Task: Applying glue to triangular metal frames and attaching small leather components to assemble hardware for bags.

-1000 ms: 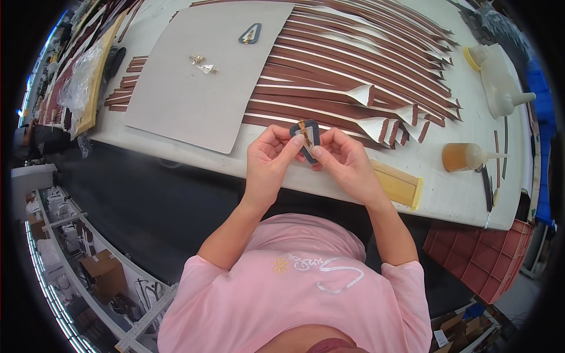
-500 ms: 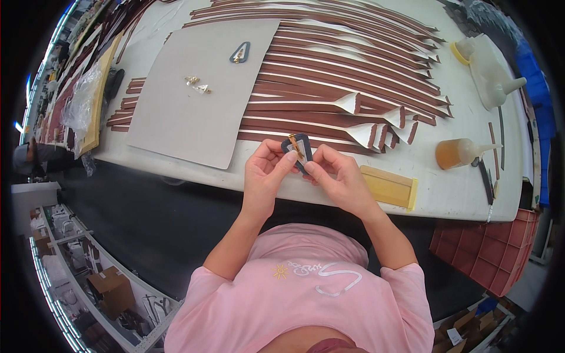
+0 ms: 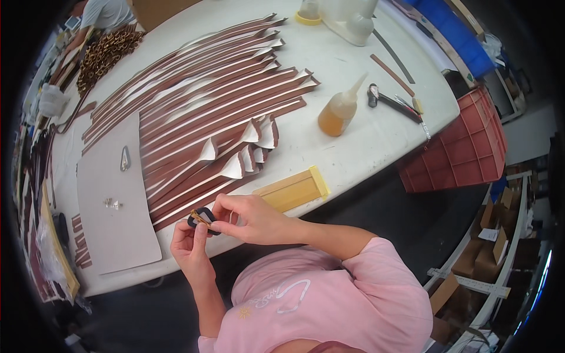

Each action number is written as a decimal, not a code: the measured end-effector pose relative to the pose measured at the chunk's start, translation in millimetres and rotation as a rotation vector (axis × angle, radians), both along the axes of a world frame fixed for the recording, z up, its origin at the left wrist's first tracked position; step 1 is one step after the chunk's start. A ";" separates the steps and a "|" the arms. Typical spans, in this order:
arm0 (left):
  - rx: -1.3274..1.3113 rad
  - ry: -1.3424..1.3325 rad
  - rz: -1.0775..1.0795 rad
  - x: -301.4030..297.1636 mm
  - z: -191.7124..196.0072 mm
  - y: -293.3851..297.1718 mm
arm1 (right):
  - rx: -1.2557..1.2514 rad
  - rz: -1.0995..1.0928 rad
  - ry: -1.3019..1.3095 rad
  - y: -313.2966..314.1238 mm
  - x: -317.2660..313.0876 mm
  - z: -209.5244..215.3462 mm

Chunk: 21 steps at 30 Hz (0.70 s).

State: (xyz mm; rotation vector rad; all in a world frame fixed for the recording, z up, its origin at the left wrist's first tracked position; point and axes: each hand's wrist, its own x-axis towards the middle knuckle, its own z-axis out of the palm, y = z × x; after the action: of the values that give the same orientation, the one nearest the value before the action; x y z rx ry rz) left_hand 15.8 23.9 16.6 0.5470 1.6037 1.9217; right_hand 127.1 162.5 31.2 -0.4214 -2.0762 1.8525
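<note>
Above the table's near edge, both hands hold a small dark-blue tab with rounded corners, a pale middle and gold metal hardware (image 3: 202,219). My left hand (image 3: 191,250) pinches it from the left, with the thumb on its face. From the right, my right hand (image 3: 250,219) grips its edge between thumb and bent fingers. The fingers cover part of the tab, so how the hardware is fastened cannot be made out. On a grey board (image 3: 120,235) at left lie a similar dark-rimmed tab (image 3: 125,159) and a few small shiny metal parts (image 3: 112,203).
Long brown straps with white flared ends (image 3: 235,167) cover the table's middle. An amber squeeze bottle (image 3: 338,115), a hammer (image 3: 391,101) and a yellow-taped wooden block (image 3: 294,191) lie right. Gold chains (image 3: 109,56) are heaped far left near another person (image 3: 109,13). A red crate (image 3: 453,147) stands beyond the table.
My view has swung to the right, so the table sits further left in the picture. Both hands still hold the tab, which now lies more sideways, with my right forearm reaching across more level.
</note>
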 end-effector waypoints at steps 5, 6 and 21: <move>-0.031 -0.005 -0.172 10.3 4.0 15.1 | -0.088 -0.036 0.013 15.8 19.7 -0.7; -0.028 -0.017 -0.174 11.7 4.1 16.2 | -0.045 -0.060 0.002 16.0 22.0 -0.5; -0.020 -0.029 0.089 -39.2 -25.0 -14.2 | 0.102 -0.912 0.090 141.8 120.9 -37.6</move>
State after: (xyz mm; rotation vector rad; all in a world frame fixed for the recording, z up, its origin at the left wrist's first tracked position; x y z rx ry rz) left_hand -23.4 9.8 -8.4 0.4442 1.6520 1.9668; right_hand 248.0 304.4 -6.4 -1.0207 -1.4987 1.1772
